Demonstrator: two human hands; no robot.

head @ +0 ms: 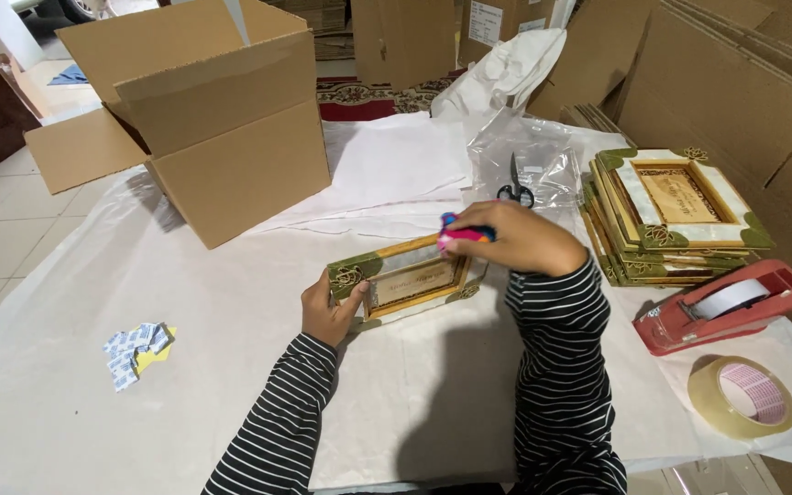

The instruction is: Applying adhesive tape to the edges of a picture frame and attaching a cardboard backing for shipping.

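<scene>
The left hand gripped the near left corner of a small rectangular wooden picture frame with green-and-gold corner ornaments, which lay flat on the white paper-covered table. The right hand closed around a pink and blue tool (its kind could not be told) over the frame's far right corner. A stack of matching frames sat to the right, beside a red tape dispenser. An open brown cardboard box stood well apart at the far left.
</scene>
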